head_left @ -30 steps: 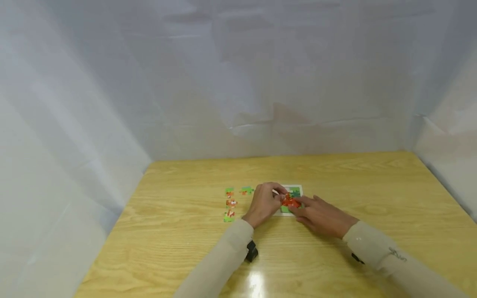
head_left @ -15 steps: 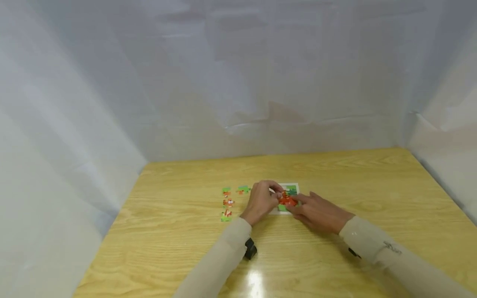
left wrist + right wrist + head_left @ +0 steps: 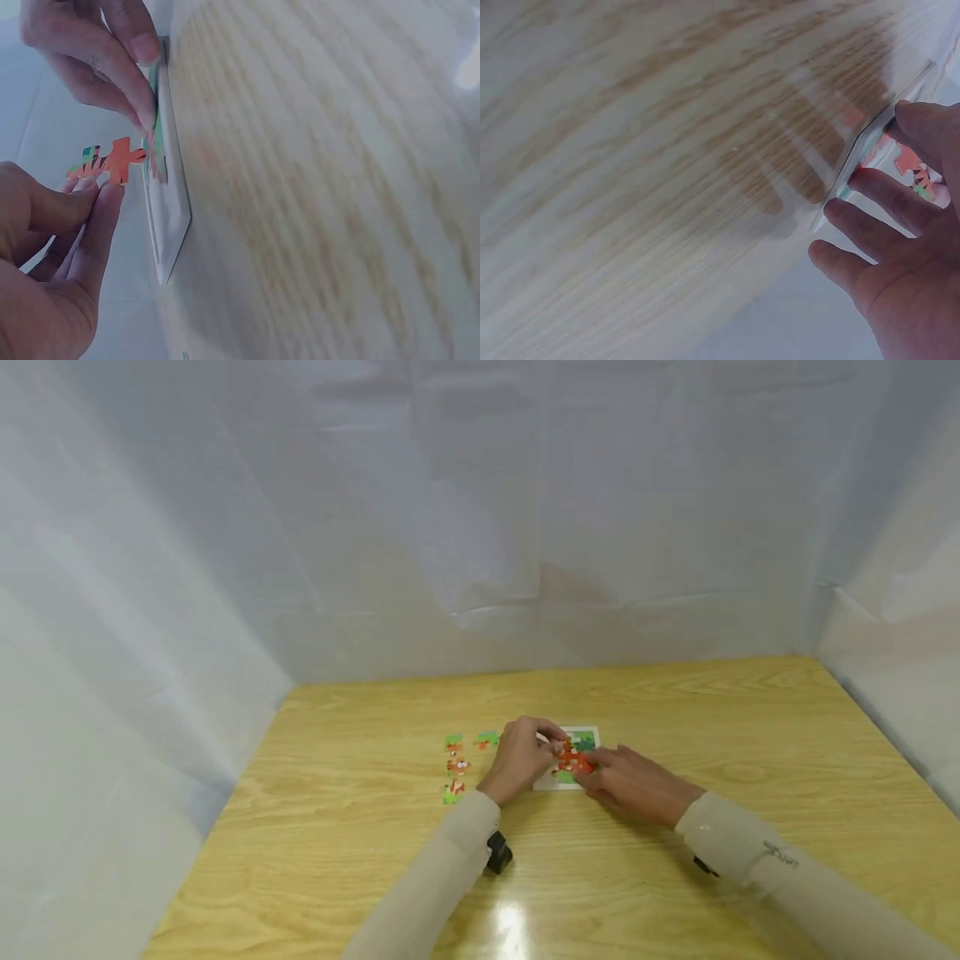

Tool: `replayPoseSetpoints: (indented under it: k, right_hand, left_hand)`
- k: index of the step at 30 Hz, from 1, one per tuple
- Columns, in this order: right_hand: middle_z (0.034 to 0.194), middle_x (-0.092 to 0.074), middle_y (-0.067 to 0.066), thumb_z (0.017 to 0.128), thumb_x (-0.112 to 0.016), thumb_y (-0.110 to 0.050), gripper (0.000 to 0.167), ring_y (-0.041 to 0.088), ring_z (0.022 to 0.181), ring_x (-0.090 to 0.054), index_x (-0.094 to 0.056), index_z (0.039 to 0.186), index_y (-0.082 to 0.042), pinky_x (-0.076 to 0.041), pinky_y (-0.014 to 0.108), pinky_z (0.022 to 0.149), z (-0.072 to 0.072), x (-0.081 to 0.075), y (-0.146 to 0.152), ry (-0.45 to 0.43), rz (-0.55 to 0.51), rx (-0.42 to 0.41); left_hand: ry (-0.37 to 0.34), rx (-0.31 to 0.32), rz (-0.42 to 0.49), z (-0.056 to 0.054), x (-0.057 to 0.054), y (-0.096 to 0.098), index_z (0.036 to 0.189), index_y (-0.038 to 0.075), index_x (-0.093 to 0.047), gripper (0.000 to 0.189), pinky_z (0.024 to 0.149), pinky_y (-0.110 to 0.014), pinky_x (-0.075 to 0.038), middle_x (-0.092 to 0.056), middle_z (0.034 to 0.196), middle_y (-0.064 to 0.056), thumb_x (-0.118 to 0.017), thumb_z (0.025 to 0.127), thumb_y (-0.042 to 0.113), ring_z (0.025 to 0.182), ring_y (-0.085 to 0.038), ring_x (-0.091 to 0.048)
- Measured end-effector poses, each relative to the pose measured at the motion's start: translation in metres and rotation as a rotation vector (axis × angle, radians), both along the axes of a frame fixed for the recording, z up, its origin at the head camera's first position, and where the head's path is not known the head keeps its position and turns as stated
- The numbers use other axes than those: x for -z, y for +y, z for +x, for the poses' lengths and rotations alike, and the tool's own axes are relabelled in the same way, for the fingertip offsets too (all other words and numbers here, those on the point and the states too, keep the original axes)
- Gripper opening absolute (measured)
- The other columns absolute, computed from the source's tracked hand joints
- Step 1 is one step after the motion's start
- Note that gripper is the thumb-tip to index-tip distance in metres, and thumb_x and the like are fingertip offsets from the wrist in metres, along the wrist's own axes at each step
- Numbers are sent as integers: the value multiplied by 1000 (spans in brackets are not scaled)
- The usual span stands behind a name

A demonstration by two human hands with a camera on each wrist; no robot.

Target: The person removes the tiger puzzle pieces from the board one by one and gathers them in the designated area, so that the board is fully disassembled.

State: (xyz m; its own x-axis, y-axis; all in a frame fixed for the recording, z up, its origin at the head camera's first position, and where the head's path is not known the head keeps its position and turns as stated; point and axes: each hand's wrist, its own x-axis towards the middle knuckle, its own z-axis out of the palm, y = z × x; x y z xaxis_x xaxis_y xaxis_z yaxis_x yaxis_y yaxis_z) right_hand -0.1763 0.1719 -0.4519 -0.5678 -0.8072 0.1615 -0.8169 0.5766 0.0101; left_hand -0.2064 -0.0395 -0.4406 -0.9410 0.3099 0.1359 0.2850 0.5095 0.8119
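My left hand point(image 3: 519, 760) pinches an orange, black-striped jigsaw piece point(image 3: 118, 161) between thumb and fingertips. In the left wrist view the piece is held up beside the white-edged puzzle tray point(image 3: 174, 217), over its bare part. My right hand point(image 3: 637, 787) reaches in from the other side, thumb and fingertips resting on the fitted pieces and the tray's edge. Its remaining fingers are spread, as the right wrist view shows. Green and orange tiger-picture pieces point(image 3: 585, 742) fill the tray's right side; the hands cover part of it.
Several loose jigsaw pieces lie left of the tray: a green-and-orange one point(image 3: 486, 740), one with the tiger's face point(image 3: 457, 767), and others in a column. The wooden table point(image 3: 337, 827) ends at a white sheet wall point(image 3: 405, 635). Black wrist cameras point(image 3: 498, 853) hang under the sleeves.
The left hand has drawn slightly back from the fitted pieces, showing more of the orange piece and picture. The right hand stays on the tray. The whole view has shifted slightly.
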Motion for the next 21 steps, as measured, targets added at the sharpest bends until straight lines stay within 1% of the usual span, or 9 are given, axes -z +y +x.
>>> replayPoseSetpoints:
  k: [4, 7, 10, 15, 18, 21]
  right_hand:
    - [105, -66, 10, 95, -72, -10, 10, 25, 100, -60, -73, 102, -17, -53, 53, 82, 1, -1, 1, -13, -3, 0]
    - [107, -66, 11, 95, -72, -10, 14, 26, 102, -60, -74, 108, -15, -53, 57, 86, 1, -2, 1, -32, -3, 10]
    - [111, -66, 12, 97, -69, -11, 16, 27, 104, -61, -75, 112, -14, -51, 59, 89, 2, -3, 0, -68, -6, 36]
    - [116, -66, 14, 99, -66, -14, 22, 31, 111, -61, -75, 120, -11, -47, 63, 96, 3, -4, -1, -137, -17, 83]
    - [119, -66, 14, 100, -66, -15, 25, 31, 113, -61, -74, 123, -11, -45, 64, 99, 4, -4, -1, -151, -16, 94]
    - [120, -67, 14, 100, -66, -16, 26, 31, 114, -61, -74, 124, -11, -44, 63, 101, 4, -2, -1, -157, -24, 104]
  left_hand:
    - [0, 7, -3, 0, -4, -5, 100, 8, -79, 17, 61, -24, -54, -75, 93, -4, -66, 94, -2, 71, -7, -67]
    - [-1, 3, 0, 0, -7, -12, 101, 8, -79, 17, 63, -26, -55, -75, 94, -4, -66, 95, -2, 73, -9, -69]
    - [-9, -13, -2, 1, -9, -21, 102, 8, -78, 16, 64, -27, -56, -74, 95, -4, -66, 95, -1, 76, -13, -70]
    - [-51, -47, 4, 2, -12, -37, 103, 8, -78, 14, 64, -29, -57, -72, 96, -4, -67, 96, 2, 82, -21, -73]
    - [-62, -64, 4, 4, -12, -47, 103, 7, -78, 13, 64, -30, -57, -71, 96, -5, -68, 96, 3, 82, -25, -73]
    - [-47, -82, -14, 5, -13, -56, 103, 6, -78, 12, 63, -30, -56, -72, 96, -6, -69, 95, 2, 80, -25, -73]
